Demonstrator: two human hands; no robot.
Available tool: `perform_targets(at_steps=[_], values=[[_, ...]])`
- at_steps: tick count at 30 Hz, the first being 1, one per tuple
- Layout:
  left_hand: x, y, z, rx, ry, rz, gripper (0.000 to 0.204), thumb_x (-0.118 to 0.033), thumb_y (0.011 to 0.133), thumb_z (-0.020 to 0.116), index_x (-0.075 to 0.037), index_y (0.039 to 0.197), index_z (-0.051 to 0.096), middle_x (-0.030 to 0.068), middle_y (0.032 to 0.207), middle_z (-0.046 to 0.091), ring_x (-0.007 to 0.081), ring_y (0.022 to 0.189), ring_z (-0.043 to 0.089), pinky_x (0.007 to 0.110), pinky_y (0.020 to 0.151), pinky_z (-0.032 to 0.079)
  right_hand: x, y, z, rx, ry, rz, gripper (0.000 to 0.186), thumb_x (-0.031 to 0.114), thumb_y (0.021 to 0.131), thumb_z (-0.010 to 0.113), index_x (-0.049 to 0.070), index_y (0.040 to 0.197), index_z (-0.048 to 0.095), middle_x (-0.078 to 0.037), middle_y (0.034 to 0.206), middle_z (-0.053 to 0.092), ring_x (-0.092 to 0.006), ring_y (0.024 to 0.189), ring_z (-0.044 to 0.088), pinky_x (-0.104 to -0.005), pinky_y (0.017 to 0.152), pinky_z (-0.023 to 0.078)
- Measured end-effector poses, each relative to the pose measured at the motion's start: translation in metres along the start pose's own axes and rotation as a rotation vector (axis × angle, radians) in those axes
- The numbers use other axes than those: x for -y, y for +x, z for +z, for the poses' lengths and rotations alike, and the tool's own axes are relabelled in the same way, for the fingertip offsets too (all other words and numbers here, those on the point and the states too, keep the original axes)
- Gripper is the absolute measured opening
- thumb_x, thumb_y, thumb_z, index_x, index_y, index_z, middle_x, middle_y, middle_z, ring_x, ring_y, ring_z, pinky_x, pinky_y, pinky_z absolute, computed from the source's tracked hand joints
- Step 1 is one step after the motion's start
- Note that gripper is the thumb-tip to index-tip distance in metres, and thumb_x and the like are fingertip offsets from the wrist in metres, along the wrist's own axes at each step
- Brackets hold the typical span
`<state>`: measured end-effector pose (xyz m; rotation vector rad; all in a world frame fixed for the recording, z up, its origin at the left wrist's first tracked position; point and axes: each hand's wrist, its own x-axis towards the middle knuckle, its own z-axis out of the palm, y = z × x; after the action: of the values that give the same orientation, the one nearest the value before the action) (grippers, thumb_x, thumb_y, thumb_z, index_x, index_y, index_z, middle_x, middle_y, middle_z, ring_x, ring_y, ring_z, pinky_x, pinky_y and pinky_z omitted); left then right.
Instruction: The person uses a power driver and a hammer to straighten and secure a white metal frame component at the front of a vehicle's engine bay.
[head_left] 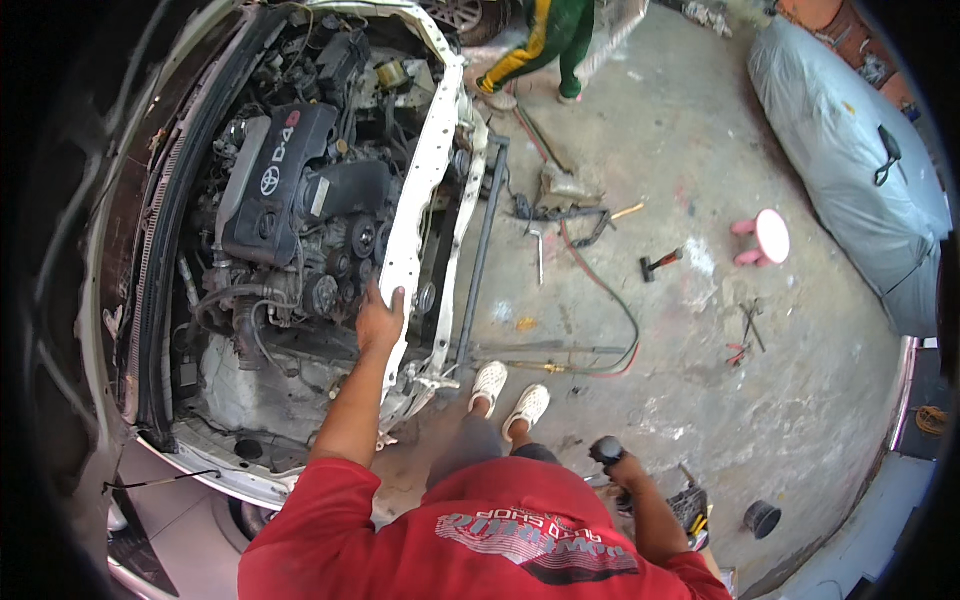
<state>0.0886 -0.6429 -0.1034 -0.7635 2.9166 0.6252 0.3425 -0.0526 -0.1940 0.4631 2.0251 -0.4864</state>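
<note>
My left hand (380, 318) is closed over the white front crossbar (412, 235) of a car, its thumb on top and its fingers on the engine side. The crossbar runs along the open engine bay, beside a dark engine cover (275, 180). Low on the right, away from the car, my right hand (628, 472) grips a black hand tool (606, 451) with a rounded end. Its exact kind cannot be made out. Below that hand stands a dark crate (690, 506) with tools in it.
A hose (632, 322) loops across the concrete floor. Around it lie a hammer (661, 265), a metal bar (541, 256) and pliers (738, 354). Further right are a pink stool (768, 238) and a grey covered bulk (845, 150). Another person's legs (545, 50) stand beyond the bumper.
</note>
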Motion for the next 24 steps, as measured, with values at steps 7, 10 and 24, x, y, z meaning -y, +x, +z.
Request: perform_targets(at_steps=[7, 10, 24], values=[[0.040, 0.041, 0.007, 0.032, -0.312, 0.055, 0.072, -0.045, 0.084, 0.073, 0.006, 0.131, 0.054, 0.0282, 0.117, 0.065, 0.0402, 0.106, 0.066, 0.045, 0.094, 0.050, 0.159, -0.051, -0.074, 0.054, -0.062, -0.114, 0.047, 0.022, 0.071, 0.070, 0.002, 0.114, 0.065, -0.019, 0.092, 0.073, -0.0308, 0.086, 0.072, -0.0403, 0.077, 0.057], [0.038, 0.070, 0.014, 0.085, -0.735, 0.132, 0.053, -0.027, 0.081, 0.080, 0.004, 0.120, 0.062, 0.0203, 0.112, 0.070, 0.0277, 0.103, 0.068, 0.037, 0.090, 0.052, 0.143, -0.046, -0.076, 0.098, -0.043, -0.090, 0.033, 0.025, 0.072, 0.070, 0.004, 0.097, 0.073, -0.015, 0.082, 0.074, -0.0255, 0.069, 0.070, -0.0394, 0.065, 0.056], [-0.030, 0.204, 0.006, 0.265, -1.079, -0.456, 0.038, -0.029, 0.094, 0.064, 0.003, 0.115, 0.067, 0.0147, 0.107, 0.071, 0.0286, 0.095, 0.066, 0.039, 0.085, 0.051, -0.016, -0.112, 0.038, 0.271, 0.009, 0.387, 0.024, 0.028, 0.080, 0.064, 0.006, 0.081, 0.072, -0.011, 0.078, 0.069, -0.0237, 0.066, 0.064, -0.0422, 0.066, 0.051]])
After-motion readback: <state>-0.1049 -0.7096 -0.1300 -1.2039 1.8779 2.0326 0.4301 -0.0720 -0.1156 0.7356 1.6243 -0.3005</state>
